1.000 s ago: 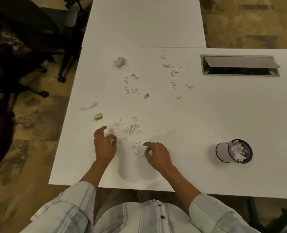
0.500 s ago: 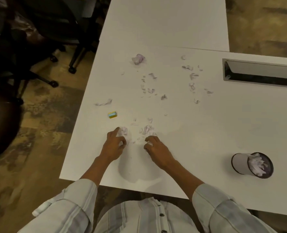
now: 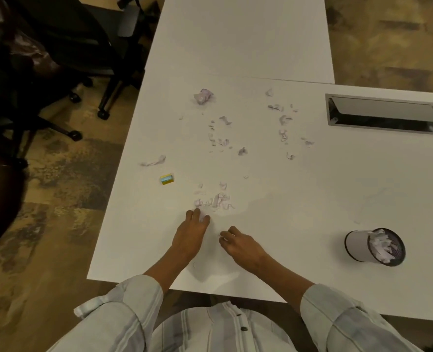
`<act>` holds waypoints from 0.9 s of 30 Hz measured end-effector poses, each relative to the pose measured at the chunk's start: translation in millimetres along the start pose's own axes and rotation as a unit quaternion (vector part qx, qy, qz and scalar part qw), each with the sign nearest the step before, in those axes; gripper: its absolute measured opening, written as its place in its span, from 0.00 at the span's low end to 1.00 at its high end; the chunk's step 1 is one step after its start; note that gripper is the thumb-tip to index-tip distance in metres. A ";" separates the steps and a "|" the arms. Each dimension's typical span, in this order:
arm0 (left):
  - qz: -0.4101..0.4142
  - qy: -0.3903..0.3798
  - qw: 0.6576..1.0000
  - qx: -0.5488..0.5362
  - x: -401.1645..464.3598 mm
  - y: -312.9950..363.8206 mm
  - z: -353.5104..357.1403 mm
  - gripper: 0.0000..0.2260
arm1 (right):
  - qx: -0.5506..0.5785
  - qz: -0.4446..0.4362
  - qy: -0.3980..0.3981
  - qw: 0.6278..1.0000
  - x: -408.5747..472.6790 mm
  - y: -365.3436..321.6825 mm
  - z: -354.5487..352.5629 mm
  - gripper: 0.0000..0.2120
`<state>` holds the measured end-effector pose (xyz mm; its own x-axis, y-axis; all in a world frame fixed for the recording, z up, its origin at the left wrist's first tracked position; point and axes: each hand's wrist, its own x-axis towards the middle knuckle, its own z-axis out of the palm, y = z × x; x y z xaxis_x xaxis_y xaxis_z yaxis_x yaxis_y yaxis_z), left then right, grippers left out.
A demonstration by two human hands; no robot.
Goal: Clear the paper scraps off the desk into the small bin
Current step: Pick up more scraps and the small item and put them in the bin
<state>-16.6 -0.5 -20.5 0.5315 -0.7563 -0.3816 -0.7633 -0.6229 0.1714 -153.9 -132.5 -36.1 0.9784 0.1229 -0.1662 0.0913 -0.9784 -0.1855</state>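
Small torn paper scraps lie across the white desk point(image 3: 337, 189). One loose heap of scraps point(image 3: 216, 199) sits just beyond my fingers, and more scraps point(image 3: 284, 123) are scattered farther back. A crumpled paper ball point(image 3: 203, 95) rests at the far left. My left hand point(image 3: 191, 232) lies on the desk below the heap, its fingertips pinched on a white scrap. My right hand point(image 3: 240, 243) rests beside it with curled fingers; anything inside is hidden. The small round bin point(image 3: 355, 243), tipped toward me and holding white scraps, stands to the right.
A yellow and blue eraser point(image 3: 166, 179) lies left of the heap, with a long paper strip point(image 3: 154, 161) behind it. An open cable hatch point(image 3: 385, 114) is set in the desk at the back right. Office chairs point(image 3: 65, 47) stand off the left edge.
Both hands have pulled back toward me from the near heap, and the right hand has slid away from it. The view has shifted, so the bin now sits farther right.
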 end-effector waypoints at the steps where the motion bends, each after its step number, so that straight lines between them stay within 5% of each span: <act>1: 0.015 0.019 1.000 0.012 -0.1 1.3 -1.9 0.22 | 0.000 0.008 0.002 1.000 1.0 -0.5 -2.0 0.16; 6: 0.070 0.035 0.995 0.053 3.0 -4.1 -6.1 0.12 | 0.062 0.073 -0.012 0.995 12.0 -1.0 -3.8 0.11; 9: 0.032 -0.011 0.999 0.000 11.1 -8.0 -6.6 0.09 | 0.173 0.167 0.020 0.970 13.7 -0.4 -1.6 0.15; 13: -0.041 0.029 0.986 -0.162 20.4 6.4 -20.6 0.11 | 0.317 0.301 0.184 0.881 -2.0 3.9 -17.4 0.09; 20: 0.025 0.054 0.960 -0.274 49.7 126.2 -54.4 0.08 | 0.361 0.432 0.372 0.738 -102.9 42.3 -71.6 0.07; 27: 0.121 0.009 0.925 -0.360 56.5 272.3 -76.6 0.04 | 0.267 0.560 0.411 0.667 -237.4 114.4 -98.6 0.06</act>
<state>-166.3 -228.2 74.2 0.3888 -0.8899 -0.2387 -0.4209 -0.4020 0.8132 -357.5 -289.9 77.6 0.1676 -0.9843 0.0560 -0.6476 -0.1528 -0.7465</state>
